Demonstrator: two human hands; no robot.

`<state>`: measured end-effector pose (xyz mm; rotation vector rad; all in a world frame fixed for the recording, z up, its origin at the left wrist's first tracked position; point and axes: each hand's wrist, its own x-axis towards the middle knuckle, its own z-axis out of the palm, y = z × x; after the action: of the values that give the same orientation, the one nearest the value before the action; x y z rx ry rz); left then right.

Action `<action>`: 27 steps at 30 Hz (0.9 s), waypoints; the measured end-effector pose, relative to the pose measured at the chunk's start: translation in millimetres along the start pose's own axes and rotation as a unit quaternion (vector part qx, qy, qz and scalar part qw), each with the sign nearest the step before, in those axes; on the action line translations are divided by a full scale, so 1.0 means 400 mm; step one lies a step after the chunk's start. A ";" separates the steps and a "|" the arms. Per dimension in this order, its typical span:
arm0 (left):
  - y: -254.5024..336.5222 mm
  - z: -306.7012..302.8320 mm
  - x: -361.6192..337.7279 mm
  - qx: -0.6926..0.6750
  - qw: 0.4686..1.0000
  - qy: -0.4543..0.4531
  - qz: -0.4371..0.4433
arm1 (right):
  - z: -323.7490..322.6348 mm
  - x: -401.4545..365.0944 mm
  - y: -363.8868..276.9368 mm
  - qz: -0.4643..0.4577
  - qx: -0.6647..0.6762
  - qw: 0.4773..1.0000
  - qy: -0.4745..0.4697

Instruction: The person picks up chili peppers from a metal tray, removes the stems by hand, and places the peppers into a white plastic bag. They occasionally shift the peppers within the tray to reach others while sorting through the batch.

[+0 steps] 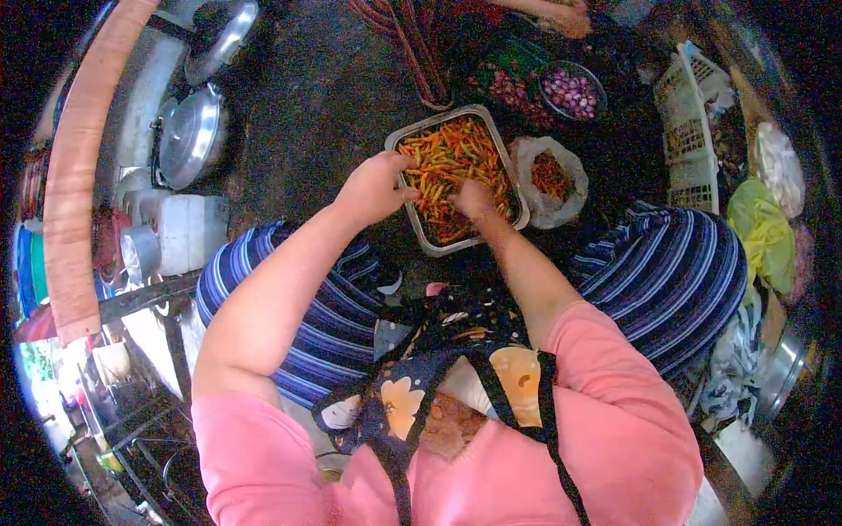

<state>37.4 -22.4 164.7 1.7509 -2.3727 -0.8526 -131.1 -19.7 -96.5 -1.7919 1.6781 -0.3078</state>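
A rectangular metal tray full of orange, green and red chili peppers sits on the dark floor in front of me. My left hand is at the tray's left rim, thumb and fingers apart, with the fingertips over the peppers. My right hand reaches into the middle of the peppers from the right. Its fingertips are hidden among them, so I cannot see whether they grip any. Just right of the tray stands an open clear plastic bag holding small, darker red chilies.
Beyond the bag stands a bowl of shallots, with more shallots loose beside it. Another person's arm shows at the top. A plastic crate is at right; a lidded metal pot and a wooden plank are at left.
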 end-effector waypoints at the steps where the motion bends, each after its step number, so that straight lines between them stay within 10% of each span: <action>1: 0.005 -0.001 0.000 0.001 1.000 0.000 0.001 | -0.006 -0.012 -0.008 -0.032 -0.031 0.998 0.036; 12: -0.005 -0.012 -0.011 0.023 1.000 -0.008 0.009 | -0.064 0.064 -0.057 0.038 0.046 0.997 -0.053; 17: -0.019 -0.003 -0.012 0.051 0.998 0.011 0.038 | -0.033 -0.001 -0.037 -0.011 -0.118 0.985 -0.125; 20: -0.021 -0.009 -0.014 0.058 0.998 0.002 0.032 | 0.001 -0.049 -0.015 -0.092 -0.037 0.993 0.066; 22: -0.018 -0.010 -0.018 0.051 0.998 -0.009 0.026 | 0.015 -0.029 0.019 -0.061 -0.106 0.992 0.017; 27: -0.045 -0.014 -0.012 0.048 0.999 -0.007 0.014 | -0.078 0.079 -0.049 -0.023 0.105 0.992 -0.066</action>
<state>56.5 -23.5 162.2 1.7457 -2.4800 -0.7626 -128.6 -59.9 -69.4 -1.6593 1.4573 -0.3629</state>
